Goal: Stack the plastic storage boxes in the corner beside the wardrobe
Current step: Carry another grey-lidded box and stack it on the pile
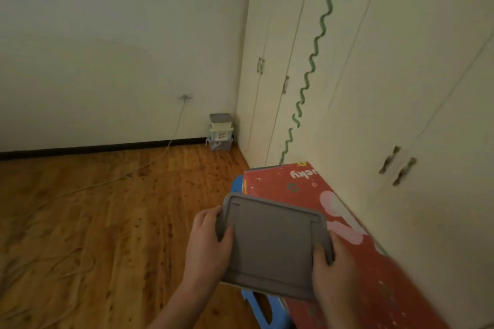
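Both hands are on the grey-lidded box (pixel 272 246), held out in front at about waist level. The left hand (pixel 211 243) has its grip curled round the box's left edge, thumb on top of the lid and the other fingers tucked under the rim. The right hand (pixel 336 267) does the same on the right edge, thumb lying on the lid near the corner, rest of the fingers hidden below. So both grips are closed tight on the box, one per side. The lid faces up and the box tilts a little, its far left corner higher.

Right under and behind the box there's a red printed carton (pixel 355 235) lying along the foot of the wardrobe (pixel 401 88), with white lettering and pinkish shapes on it. A blue plastic stool (pixel 263 310) pokes out below the box, part of it hidden.

The wardrobe runs down the right side, cream doors with small dark handles and a wavy green strip (pixel 315 53) stuck on one door.

Way off in the far corner, between the wall and the wardrobe's end, sits the stack of boxes (pixel 220 132), grey lid on top, a clear basket-like one at the bottom. Well apart from the held box.

A white cable (pixel 171 141) drops from a wall socket and trails over the wooden floor (pixel 107 222).
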